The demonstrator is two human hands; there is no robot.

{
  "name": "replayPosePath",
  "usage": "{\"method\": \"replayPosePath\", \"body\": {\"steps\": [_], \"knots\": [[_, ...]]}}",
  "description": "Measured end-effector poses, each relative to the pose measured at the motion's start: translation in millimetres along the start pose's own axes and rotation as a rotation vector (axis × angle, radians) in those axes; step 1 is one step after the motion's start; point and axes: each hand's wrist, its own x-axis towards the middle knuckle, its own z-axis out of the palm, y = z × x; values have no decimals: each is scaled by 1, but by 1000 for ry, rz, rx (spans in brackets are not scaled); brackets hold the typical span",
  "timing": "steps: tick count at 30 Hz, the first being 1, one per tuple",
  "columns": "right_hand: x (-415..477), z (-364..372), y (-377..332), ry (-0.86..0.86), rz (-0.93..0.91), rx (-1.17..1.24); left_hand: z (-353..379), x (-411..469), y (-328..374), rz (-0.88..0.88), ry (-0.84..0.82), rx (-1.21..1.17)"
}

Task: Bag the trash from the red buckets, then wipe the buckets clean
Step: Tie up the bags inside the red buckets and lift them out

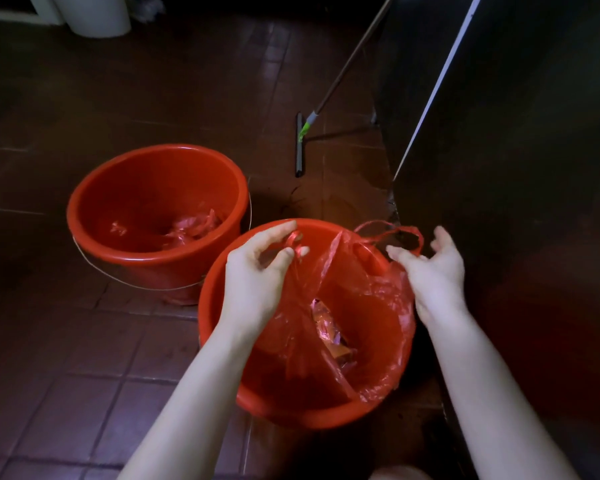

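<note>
Near bucket (291,410) stands on the tiled floor in front of me with the red bag (378,299) seated inside it, mouth open. Foil wrappers (326,327) lie at the bottom, inside the bag. Left hand (257,271) pinches one bag handle (293,239) between thumb and fingertips, over the far rim. Right hand (433,271) is open, fingers loosely spread just beside the other handle loop (395,233); no grip on it that I can see. Far bucket (118,251) sits to the left with crumpled red plastic (191,228) in its bottom, not bagged. Status: bagging under way on the near bucket only; bag not tied, not lifted out. Remaining, by my estimate: gather both handles, pull the bag, clear the far bucket, wipe both. No cloth in view.
</note>
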Motion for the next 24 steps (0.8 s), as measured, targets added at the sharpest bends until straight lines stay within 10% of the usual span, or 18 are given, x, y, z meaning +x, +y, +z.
{"method": "replayPosePath", "body": {"steps": [5,9,24], "knots": [[-14,7,-12,-465,-59,54,-5,6,-5,6,50,-24],[-32,28,-33,-494,-450,-188,-7,9,-10,-9,48,-22],[-66,88,-34,-684,-558,-316,-22,19,-12,-178,29,-224]]}}
